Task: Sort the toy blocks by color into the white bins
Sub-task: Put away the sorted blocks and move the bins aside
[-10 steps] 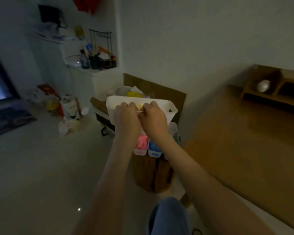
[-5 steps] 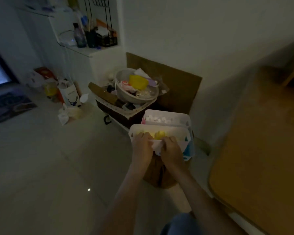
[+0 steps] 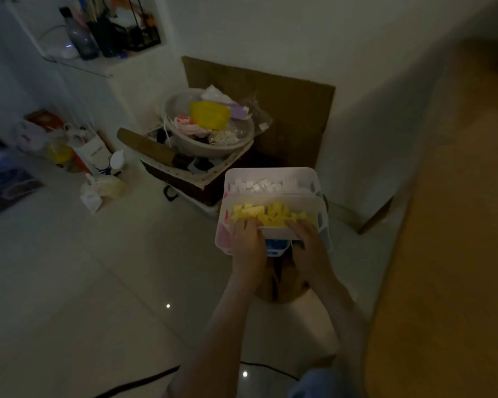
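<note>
hands 2: left hand [image 3: 247,249], right hand [image 3: 311,251] | upper white bins 2: yellow-block bin [image 3: 275,232], white-block bin [image 3: 270,171] | lower bins [image 3: 223,239]: count unclear | yellow blocks [image 3: 270,216], white blocks [image 3: 260,185]: too many to count

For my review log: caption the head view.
Left hand and right hand hold a white bin of yellow blocks over other bins.

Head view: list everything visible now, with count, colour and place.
Top bin: one, white, upper front of the stack.
Yellow blocks: many, yellow, inside top bin.
Rear bin: one, white, behind it, holding white blocks.
Lower bins: count unclear, pink and blue contents, underneath.
Stand: one, brown, under the stack.
Basin: one, pale, on the dark basket.
Cardboard: one, brown, against the wall.
Table: one, wooden, right.
Left hand: fingers over top bin's near rim.
Right hand: same rim, right side.
</note>
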`<state>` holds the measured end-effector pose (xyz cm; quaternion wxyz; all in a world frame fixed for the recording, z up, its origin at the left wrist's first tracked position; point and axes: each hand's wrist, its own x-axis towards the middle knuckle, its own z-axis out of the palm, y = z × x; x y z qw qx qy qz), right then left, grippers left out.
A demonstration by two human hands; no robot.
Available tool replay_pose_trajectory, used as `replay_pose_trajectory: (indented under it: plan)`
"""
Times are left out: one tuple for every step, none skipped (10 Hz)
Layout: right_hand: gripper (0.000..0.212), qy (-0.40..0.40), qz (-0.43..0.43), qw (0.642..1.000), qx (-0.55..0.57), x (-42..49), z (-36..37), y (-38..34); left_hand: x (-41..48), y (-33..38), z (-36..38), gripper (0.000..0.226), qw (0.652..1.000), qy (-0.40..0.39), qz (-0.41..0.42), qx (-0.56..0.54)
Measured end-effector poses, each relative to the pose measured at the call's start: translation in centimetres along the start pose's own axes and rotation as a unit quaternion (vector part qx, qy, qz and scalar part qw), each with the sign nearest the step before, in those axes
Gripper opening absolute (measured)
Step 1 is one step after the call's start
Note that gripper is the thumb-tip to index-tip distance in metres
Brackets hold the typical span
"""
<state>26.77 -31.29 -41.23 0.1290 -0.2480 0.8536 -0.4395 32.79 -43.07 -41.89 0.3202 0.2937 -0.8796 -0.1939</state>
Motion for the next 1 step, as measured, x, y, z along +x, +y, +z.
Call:
replay_pose_trajectory:
  plan:
    - [0.051,-0.006,-0.039,0.999,0.0,-0.23,-1.16,-0.62,-0.21,0.36,0.39,0.016,0.999,0.005,-0.015,0.028]
